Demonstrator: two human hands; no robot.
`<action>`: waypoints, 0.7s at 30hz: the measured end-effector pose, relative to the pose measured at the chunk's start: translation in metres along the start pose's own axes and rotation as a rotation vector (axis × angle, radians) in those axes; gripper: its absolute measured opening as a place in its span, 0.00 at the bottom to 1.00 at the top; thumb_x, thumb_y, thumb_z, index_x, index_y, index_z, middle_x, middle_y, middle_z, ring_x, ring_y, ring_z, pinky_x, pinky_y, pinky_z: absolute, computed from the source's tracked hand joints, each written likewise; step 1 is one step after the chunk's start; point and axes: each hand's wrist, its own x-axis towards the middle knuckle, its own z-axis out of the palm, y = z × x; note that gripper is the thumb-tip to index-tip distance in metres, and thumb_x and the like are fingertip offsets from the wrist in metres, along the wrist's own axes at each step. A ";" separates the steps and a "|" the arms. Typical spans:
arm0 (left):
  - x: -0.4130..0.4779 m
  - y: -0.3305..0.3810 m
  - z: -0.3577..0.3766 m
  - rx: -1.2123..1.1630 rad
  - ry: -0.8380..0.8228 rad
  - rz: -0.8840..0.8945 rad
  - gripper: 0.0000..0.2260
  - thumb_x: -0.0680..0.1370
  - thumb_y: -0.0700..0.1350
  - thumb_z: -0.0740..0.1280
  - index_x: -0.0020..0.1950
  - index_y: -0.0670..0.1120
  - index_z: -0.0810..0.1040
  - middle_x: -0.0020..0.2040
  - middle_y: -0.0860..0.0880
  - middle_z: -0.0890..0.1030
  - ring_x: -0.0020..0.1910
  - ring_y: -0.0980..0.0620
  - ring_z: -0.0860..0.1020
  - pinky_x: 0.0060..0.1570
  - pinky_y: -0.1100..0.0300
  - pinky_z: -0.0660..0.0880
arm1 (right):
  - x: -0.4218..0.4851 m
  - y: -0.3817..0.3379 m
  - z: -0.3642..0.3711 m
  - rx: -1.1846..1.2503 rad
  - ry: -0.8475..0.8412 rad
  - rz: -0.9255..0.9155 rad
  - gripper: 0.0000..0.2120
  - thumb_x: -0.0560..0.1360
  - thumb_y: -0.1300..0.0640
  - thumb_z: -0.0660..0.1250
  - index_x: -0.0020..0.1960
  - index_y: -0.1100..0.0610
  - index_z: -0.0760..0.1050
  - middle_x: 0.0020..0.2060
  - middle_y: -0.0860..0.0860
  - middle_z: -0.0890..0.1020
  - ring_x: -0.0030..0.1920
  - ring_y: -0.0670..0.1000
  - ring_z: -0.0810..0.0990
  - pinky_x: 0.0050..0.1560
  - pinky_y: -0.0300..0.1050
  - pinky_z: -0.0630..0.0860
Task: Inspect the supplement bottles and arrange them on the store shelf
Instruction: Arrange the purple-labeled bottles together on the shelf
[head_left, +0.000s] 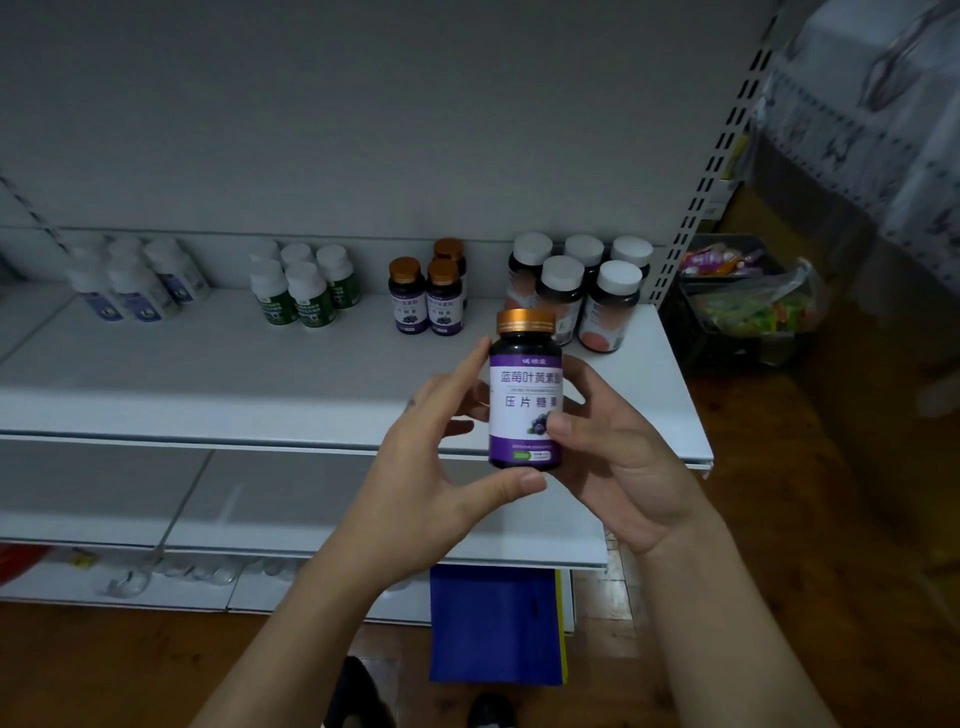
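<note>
White store shelf (234, 374) carries rows of bottles (311, 299) at its back; over its front edge we hold a gold-capped purple bottle (524, 410) upright, left hand (415, 478) and right hand (618, 457) both gripping its sides

Four purple-label bottles (524, 410), five green-label bottles (311, 306), five pink-label bottles (605, 327)

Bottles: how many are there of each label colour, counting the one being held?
Purple-label bottles: 4, counting the held bottle
Green-label bottles: 5
Red-label bottles: 5
Blue-label bottles: 5, though they look blurry
Total: 19
</note>
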 end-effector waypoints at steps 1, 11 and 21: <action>0.000 0.000 0.001 -0.014 0.004 -0.006 0.43 0.67 0.61 0.74 0.78 0.58 0.58 0.60 0.58 0.75 0.61 0.57 0.75 0.60 0.62 0.74 | 0.001 0.000 0.000 -0.012 0.006 -0.001 0.34 0.66 0.57 0.79 0.69 0.55 0.71 0.63 0.64 0.77 0.64 0.64 0.77 0.63 0.60 0.75; -0.001 0.001 0.000 -0.068 0.025 -0.020 0.36 0.71 0.51 0.74 0.75 0.61 0.61 0.61 0.59 0.77 0.57 0.54 0.77 0.53 0.64 0.76 | -0.001 -0.006 0.004 -0.090 0.069 -0.014 0.21 0.75 0.61 0.63 0.68 0.54 0.72 0.60 0.60 0.81 0.59 0.59 0.80 0.60 0.57 0.77; -0.006 0.003 -0.001 -0.106 0.043 -0.063 0.22 0.71 0.53 0.72 0.64 0.58 0.71 0.59 0.65 0.78 0.57 0.56 0.78 0.48 0.64 0.76 | -0.003 -0.003 0.000 -0.085 0.075 -0.019 0.29 0.70 0.58 0.70 0.70 0.51 0.71 0.63 0.62 0.78 0.61 0.60 0.79 0.59 0.57 0.78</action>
